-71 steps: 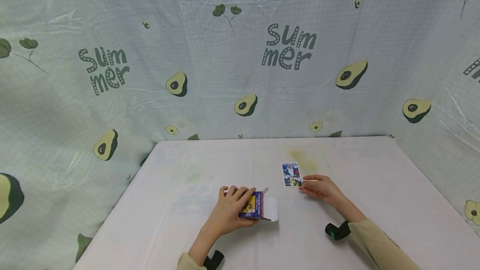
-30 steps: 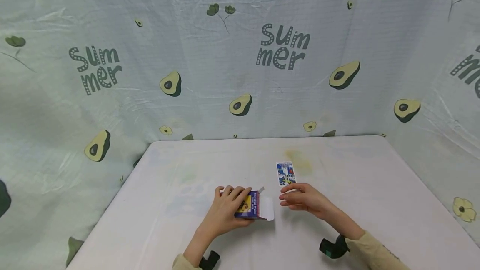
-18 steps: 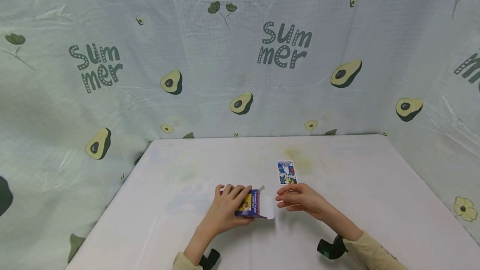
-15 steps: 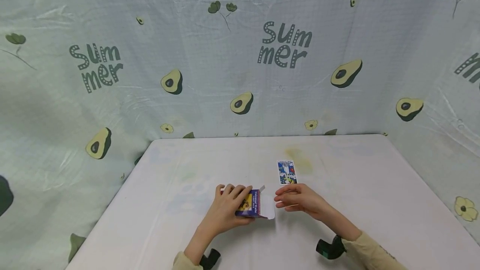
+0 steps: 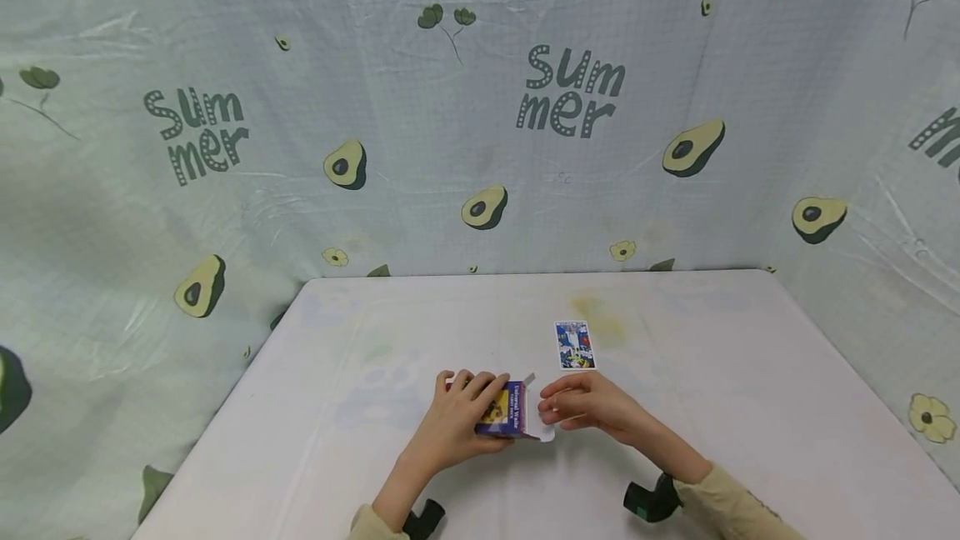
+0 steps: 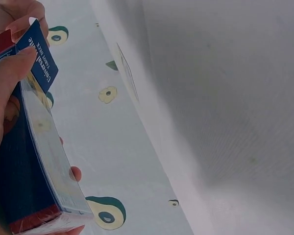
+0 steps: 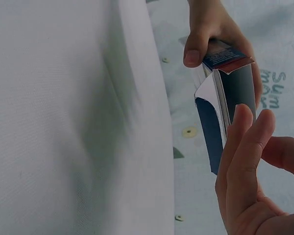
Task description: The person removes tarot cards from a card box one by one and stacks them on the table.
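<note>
My left hand (image 5: 453, 427) grips a blue and yellow tarot deck box (image 5: 512, 410) from above and holds it above the table, its end turned right. The white-lined end flap (image 5: 542, 427) stands open there. In the right wrist view, card edges (image 7: 225, 105) show inside the box mouth. Right at that mouth is my right hand (image 5: 588, 407), fingers loosely bent, nothing between thumb and fingertips. A tarot card (image 5: 575, 346) with a blue picture lies face up on the table, just beyond the right hand.
The table (image 5: 420, 315) has a pale cloth with a faint yellow stain. Behind it and along its sides hangs an avocado-print sheet (image 5: 420, 107). A dark wrist camera (image 5: 651, 498) hangs below the right wrist, another (image 5: 424, 519) below the left.
My right hand has moved left and nearer, from the card's right edge to the open end of the box. The card stays on the table, and the left hand keeps its grip.
</note>
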`<state>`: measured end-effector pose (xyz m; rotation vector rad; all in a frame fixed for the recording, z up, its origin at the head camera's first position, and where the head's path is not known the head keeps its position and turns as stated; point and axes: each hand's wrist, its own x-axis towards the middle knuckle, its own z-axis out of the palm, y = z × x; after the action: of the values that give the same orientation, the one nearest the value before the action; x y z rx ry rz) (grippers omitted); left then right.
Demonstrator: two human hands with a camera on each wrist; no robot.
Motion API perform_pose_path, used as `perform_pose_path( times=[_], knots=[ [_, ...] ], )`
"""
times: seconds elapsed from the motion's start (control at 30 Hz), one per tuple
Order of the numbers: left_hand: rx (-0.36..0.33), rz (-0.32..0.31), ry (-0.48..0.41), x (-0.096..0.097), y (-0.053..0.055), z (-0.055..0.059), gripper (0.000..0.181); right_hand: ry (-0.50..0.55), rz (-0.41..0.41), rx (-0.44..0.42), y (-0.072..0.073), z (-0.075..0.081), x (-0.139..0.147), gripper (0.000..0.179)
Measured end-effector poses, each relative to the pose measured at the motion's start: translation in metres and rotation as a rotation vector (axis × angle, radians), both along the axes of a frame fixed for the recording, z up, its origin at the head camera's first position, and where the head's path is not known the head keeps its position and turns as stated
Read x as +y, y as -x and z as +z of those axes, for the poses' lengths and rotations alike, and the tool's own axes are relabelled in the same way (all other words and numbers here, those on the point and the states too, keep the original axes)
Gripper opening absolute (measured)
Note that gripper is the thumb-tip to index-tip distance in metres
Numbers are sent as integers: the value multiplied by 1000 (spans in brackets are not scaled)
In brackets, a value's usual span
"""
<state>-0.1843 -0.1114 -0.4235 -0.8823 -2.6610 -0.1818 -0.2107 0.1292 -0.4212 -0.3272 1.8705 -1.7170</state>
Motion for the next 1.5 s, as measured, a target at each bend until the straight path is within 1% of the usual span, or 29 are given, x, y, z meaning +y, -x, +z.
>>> perform_pose_path(
  times=[0.23, 0.43, 0.57, 0.8, 1.07, 1.37, 1.5],
  knots=[
    [-14, -10, -9, 2, -1, 0, 79, -20, 10, -13, -2, 0, -5, 39],
    [1, -12, 8, 3, -1, 1, 79, -48, 2, -19, -3, 3, -8, 38],
    [14, -23, 17, 3, -2, 2, 78, -75, -12, -27, -2, 0, -10, 38],
    [6, -28, 12, 4, -2, 2, 78, -106, -40, -22, -1, -5, -14, 40],
    [10, -35, 14, 5, -3, 2, 78, -137, -47, -12, 0, -6, -19, 37],
    [32, -56, 8, 5, -2, -1, 78, -167, -74, -8, -1, -11, -25, 24],
    [38, -55, 5, 5, -3, -1, 78, -178, -82, -4, -3, -12, -27, 22]
  ],
)
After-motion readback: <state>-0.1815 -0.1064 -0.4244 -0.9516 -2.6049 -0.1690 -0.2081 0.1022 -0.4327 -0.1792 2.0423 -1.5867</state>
